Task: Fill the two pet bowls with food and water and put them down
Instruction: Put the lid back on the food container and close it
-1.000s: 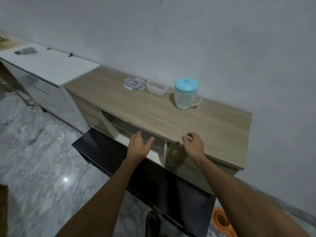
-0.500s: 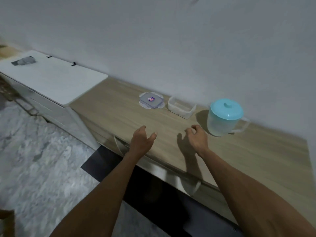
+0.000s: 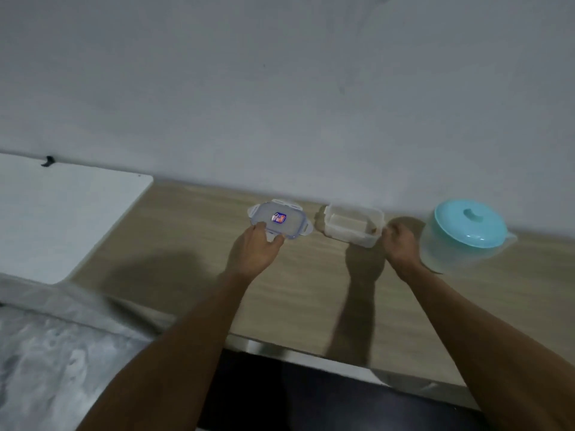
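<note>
Both hands have been carried forward from the near edge of the wooden table (image 3: pixel 193 244) to the row of things against the wall, so the fetching of food and water is judged to be just beginning; no pet bowl can be made out with certainty in this view.

At the far left a white cabinet top (image 3: pixel 62 219) butts against the table. Next, the clear snap-lock container lid (image 3: pixel 279 219) lies flat near the wall, and the left hand (image 3: pixel 253 253) is laid on its near edge — the grip narrow, thumb and fingers touching the rim, though a firm hold cannot be confirmed. Just beside it stands the open clear food container (image 3: pixel 353 225); the right hand (image 3: pixel 401 244) is curled at its right corner, and whether it is clasped cannot be told. Farthest right, close to that hand, the water jug with a turquoise lid (image 3: pixel 466 234) stands upright.

Little room is left behind the row — the wall is close — while the broad near half of the table is free for drawing things forward.
</note>
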Demonstrator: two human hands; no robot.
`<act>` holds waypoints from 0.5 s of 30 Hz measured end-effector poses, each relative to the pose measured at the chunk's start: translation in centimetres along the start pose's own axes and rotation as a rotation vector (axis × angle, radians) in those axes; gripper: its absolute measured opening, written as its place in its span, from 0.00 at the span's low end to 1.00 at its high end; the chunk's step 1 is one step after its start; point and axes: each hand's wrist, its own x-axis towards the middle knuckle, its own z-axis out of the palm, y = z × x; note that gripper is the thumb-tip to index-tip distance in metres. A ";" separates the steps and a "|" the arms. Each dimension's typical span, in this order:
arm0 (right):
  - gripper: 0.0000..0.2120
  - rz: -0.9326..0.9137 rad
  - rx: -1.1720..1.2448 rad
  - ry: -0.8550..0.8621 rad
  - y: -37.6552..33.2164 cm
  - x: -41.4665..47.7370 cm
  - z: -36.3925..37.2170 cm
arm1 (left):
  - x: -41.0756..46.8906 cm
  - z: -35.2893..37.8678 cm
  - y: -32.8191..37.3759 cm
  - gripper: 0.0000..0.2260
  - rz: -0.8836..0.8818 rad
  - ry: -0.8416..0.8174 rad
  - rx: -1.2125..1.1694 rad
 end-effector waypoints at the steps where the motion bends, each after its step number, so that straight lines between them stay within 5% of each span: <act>1: 0.14 0.021 -0.012 0.017 0.0 0.3 0.5 | 1.4 -0.2 -0.5 0.25 0.019 -0.026 0.018; 10: 0.18 0.206 -0.080 0.135 0.4 2.0 3.9 | 13.9 1.5 -6.8 0.41 0.095 -0.196 0.209; 15: 0.17 0.220 -0.102 0.190 0.5 2.0 4.7 | 14.5 0.1 -4.5 0.49 0.109 -0.277 0.220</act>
